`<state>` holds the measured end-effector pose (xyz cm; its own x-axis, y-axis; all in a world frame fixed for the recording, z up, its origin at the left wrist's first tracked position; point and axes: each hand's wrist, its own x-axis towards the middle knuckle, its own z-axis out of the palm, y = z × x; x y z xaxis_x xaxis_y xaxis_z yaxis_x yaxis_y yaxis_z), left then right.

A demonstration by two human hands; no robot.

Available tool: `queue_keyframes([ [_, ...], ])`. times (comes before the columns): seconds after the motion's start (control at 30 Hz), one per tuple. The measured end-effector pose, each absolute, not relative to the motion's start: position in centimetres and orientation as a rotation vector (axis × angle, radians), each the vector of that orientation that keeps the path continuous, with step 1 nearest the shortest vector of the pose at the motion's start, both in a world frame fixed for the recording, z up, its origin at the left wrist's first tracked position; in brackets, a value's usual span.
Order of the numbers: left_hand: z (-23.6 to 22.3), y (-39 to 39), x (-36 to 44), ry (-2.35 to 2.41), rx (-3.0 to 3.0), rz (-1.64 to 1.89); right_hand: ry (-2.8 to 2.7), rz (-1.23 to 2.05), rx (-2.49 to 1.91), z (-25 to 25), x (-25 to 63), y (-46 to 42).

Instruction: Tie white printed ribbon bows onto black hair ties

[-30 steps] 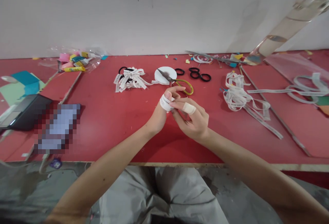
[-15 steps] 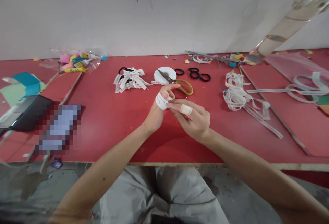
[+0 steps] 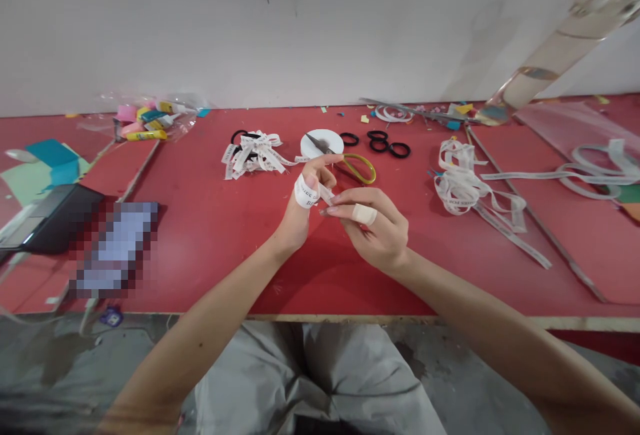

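A white printed ribbon (image 3: pixel 305 193) is looped round the thumb of my left hand (image 3: pixel 299 217), whose fingers are curled in beside it. Thumb and fingertips of my right hand (image 3: pixel 379 228) pinch the ribbon's end, just right of the loop. A beige plaster wraps one finger of that hand. Beyond my hands, yellow-handled scissors (image 3: pixel 361 170) lie with their blades over a white ribbon spool (image 3: pixel 313 148). A strip runs from the spool towards a pile of printed ribbon pieces (image 3: pixel 257 153) with black hair ties among them.
Several black hair ties (image 3: pixel 379 145) lie behind the scissors. Tangled ribbon (image 3: pixel 455 185) spreads to the right, below a leaning clear bottle (image 3: pixel 540 65). A phone (image 3: pixel 117 245) and a black case (image 3: pixel 63 218) are at left. A plastic bag of colourful items (image 3: pixel 145 118) rests by the wall.
My left hand has shifted slightly left, away from my right fingertips. A short stretch of ribbon now shows between the thumb loop and my right hand's pinch.
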<state>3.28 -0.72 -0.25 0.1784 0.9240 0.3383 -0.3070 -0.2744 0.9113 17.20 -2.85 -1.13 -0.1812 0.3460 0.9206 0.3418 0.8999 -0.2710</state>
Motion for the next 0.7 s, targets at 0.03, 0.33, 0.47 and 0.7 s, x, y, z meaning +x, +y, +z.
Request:
queue_keyframes([
  [0.03, -0.4, -0.7, 3.2, 0.651, 1.324, 1.382, -1.782, 0.003, -0.530, -1.1, 17.2, -2.9],
  [0.33, -0.7, -0.4, 2.9, 0.667, 1.359, 1.359, -1.780, 0.048, -0.550, -1.2, 17.3, -2.8],
  [0.47, -0.6, -0.5, 2.8, 0.589, 1.307, 1.338, -1.783, 0.053, -0.540, -1.1, 17.3, -2.8],
  [0.7, 0.5, -0.6, 2.9, 0.503, 1.153, 1.311, -1.784, 0.064, -0.569, -1.3, 17.4, -2.5],
])
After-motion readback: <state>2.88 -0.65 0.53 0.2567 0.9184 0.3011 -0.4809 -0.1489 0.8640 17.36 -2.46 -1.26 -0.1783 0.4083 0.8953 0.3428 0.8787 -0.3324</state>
